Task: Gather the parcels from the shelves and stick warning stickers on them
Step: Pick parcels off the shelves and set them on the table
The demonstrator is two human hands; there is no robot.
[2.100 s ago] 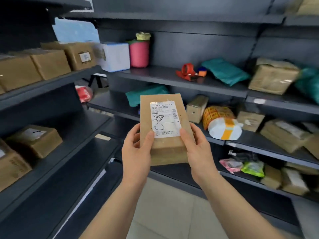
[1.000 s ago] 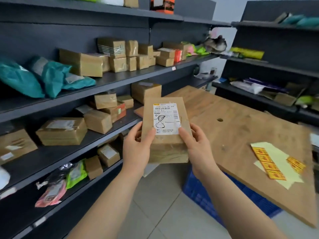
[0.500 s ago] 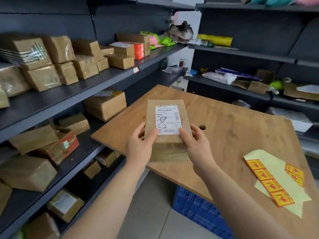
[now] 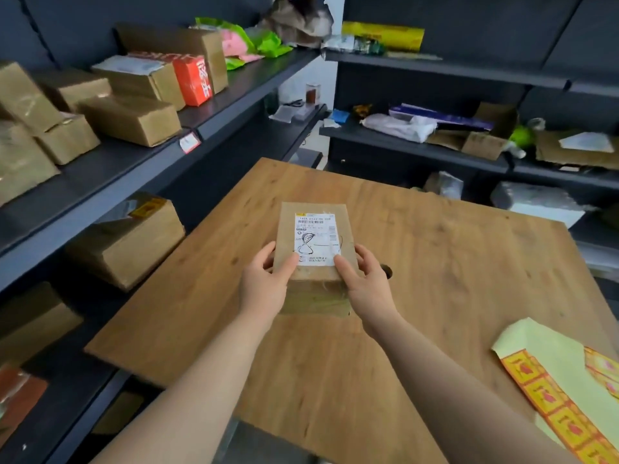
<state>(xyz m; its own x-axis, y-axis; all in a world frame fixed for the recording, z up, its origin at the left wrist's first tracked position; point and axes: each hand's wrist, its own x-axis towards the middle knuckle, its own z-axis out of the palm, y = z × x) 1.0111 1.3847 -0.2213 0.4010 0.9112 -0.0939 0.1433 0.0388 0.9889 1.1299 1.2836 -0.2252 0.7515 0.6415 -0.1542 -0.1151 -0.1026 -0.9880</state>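
The brown cardboard parcel (image 4: 313, 259), its white shipping label (image 4: 316, 237) facing up, is now over the middle of the wooden bench (image 4: 452, 262). Its near end sits so low that it looks to be touching the wood, though I cannot be sure of contact. The left hand (image 4: 264, 284) and right hand (image 4: 368, 284) grip its near corners, thumbs on top beside the label and fingers round the sides. Two seconds ago the same grip held it up before the shelves; half a second ago it was only above the bench's near edge. Gathering this parcel looks done, and sticking comes next. The sheet of warning stickers (image 4: 562, 393) lies well apart at the bench's right edge. More boxes sit on the shelves (image 4: 214, 128) to the left.
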